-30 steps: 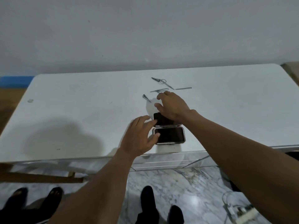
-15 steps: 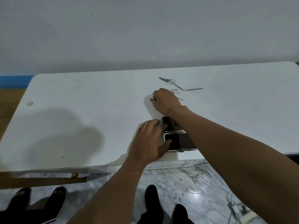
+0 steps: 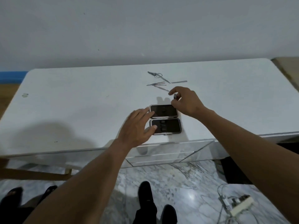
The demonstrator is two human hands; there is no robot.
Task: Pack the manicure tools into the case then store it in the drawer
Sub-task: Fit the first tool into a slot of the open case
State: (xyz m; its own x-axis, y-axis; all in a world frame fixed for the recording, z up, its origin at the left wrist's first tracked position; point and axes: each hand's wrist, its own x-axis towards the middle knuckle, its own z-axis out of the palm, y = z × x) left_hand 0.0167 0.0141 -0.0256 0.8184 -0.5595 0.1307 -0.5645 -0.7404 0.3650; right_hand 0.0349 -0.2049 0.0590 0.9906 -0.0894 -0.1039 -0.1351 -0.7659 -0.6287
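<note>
Silver metal nail clipper (image 3: 176, 96) pinched in right grip (image 3: 187, 102) beside open black case (image 3: 168, 128) at centre frame, left grip (image 3: 137, 126) flat, steadying it; packing step, next likely needs careful slotting.

Dim, bluish light. A soft shadow (image 3: 53, 135) lies on the table (image 3: 64, 102) at eight o'clock; glare spots the marble floor (image 3: 191, 195) at five o'clock.

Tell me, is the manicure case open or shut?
Open: the case lies spread flat on the table, both dark halves facing up, left hand resting on its left edge.
</note>
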